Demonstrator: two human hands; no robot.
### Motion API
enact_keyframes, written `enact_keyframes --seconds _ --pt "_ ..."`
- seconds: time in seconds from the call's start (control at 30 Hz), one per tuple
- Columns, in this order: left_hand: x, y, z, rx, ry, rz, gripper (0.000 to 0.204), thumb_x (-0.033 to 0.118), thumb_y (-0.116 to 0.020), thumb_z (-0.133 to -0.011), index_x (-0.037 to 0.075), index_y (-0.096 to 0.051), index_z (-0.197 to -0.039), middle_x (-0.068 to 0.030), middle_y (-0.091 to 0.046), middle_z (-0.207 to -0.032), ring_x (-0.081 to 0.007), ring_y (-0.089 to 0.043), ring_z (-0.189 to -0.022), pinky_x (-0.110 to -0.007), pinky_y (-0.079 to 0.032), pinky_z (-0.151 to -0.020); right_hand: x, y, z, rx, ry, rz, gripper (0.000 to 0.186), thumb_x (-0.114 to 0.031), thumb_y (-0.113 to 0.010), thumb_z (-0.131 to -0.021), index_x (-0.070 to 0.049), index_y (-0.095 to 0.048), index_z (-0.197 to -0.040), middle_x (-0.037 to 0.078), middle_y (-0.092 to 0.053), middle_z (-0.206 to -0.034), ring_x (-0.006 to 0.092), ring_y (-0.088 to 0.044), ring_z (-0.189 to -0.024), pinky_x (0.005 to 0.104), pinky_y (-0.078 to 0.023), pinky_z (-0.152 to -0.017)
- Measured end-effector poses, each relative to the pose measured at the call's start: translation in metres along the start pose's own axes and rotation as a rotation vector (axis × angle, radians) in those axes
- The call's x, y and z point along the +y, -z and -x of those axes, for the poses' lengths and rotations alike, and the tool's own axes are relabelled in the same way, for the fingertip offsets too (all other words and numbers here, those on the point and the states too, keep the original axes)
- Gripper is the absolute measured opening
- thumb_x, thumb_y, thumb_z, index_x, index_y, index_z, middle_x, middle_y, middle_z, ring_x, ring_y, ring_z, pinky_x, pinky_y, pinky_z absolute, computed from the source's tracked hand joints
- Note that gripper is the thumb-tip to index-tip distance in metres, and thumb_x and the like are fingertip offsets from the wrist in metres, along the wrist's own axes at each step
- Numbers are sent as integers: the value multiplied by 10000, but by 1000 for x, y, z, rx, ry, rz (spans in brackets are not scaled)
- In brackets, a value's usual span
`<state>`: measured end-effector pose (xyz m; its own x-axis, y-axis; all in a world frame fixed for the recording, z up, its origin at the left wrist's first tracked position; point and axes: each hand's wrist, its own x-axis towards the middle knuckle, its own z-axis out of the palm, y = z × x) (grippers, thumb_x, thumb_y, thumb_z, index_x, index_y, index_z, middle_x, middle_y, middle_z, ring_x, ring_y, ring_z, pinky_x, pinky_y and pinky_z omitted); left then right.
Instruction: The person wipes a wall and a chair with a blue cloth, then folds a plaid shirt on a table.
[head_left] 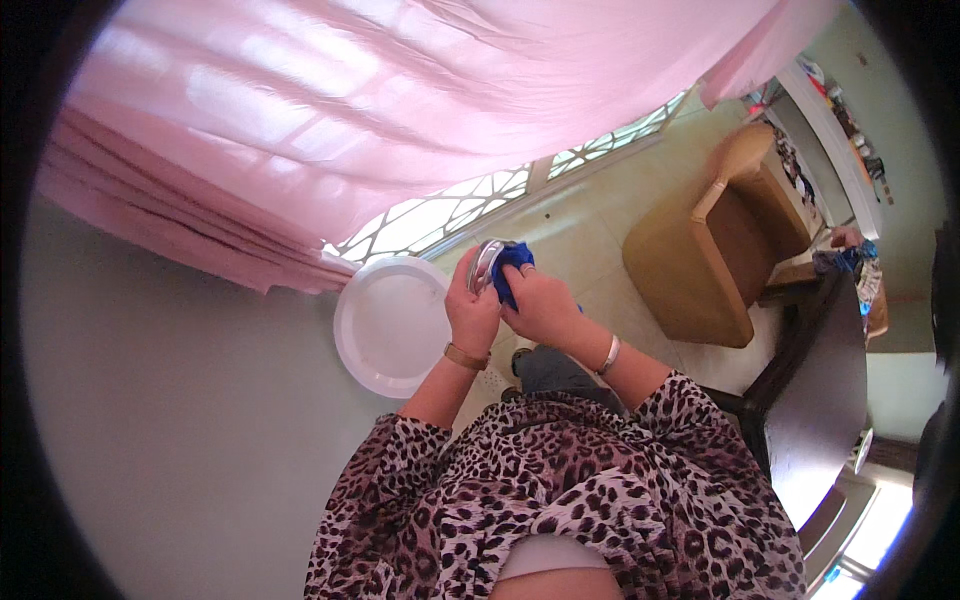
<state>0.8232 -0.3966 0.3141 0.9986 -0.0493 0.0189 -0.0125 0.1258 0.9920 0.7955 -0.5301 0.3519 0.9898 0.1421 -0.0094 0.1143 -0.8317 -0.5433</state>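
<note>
Left fingers grip a shiny metal object; right fingers clutch blue cloth.

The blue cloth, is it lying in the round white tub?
No, the right hand holds the blue cloth against the shiny metal item in the left hand.

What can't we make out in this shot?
All in the head view:
- metal object: full shape, partly covered by the left hand and blue cloth.
- blue cloth: full extent, partly under the right hand.
- window: upper part, behind the pink curtain.
- small things on the shelf: too small to identify.
</note>
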Motion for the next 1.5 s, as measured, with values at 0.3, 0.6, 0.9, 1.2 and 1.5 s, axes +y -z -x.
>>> enact_keyframes --seconds 0.3,0.6,0.9,1.2,1.5 --pt "40 31 5 84 59 108 590 -101 -424 -807 4 -471 -1386 -168 -618 -1232 -260 -656 -1067 -327 -549 -863 33 76 -10 -312 -101 -167 287 -222 -649 -763 -9 -698 -948 207 -653 -846 331 -651 -786 410 -534 -760" --pt "78 -25 -11 42 452 513 530 -66 -419 -835 11 -414 -1359 -250 -538 -1284 -371 -653 -1052 -455 -567 -892 43 95 -20 263 172 -605 259 -81 -654 -843 17 -658 -1083 176 -593 -1142 307 -601 -1023 368 -505 -870" --pt "66 -83 -4 -1 402 503 319 243 -480 -1053 42 -501 -1300 -58 -618 -1175 -169 -638 -1014 -335 -549 -860 50 107 -18 223 451 -241 214 -121 -669 -786 -7 -662 -967 167 -611 -1073 355 -614 -943 440 -513 -805" --pt "57 -87 3 133 396 384 457 275 -574 -1010 30 -439 -1371 -136 -615 -1226 -253 -666 -1019 -372 -567 -843 101 187 -43 -450 127 234 181 -129 -603 -808 -18 -677 -931 178 -626 -1010 366 -630 -928 452 -527 -794" --pt "61 -111 -12 145 287 294 382 223 -566 -1017 6 -511 -1327 -72 -628 -1188 -138 -600 -1063 -265 -487 -912 91 117 -27 -98 481 -495 238 -136 -595 -856 -20 -624 -1062 204 -597 -1097 406 -623 -917 482 -522 -807"
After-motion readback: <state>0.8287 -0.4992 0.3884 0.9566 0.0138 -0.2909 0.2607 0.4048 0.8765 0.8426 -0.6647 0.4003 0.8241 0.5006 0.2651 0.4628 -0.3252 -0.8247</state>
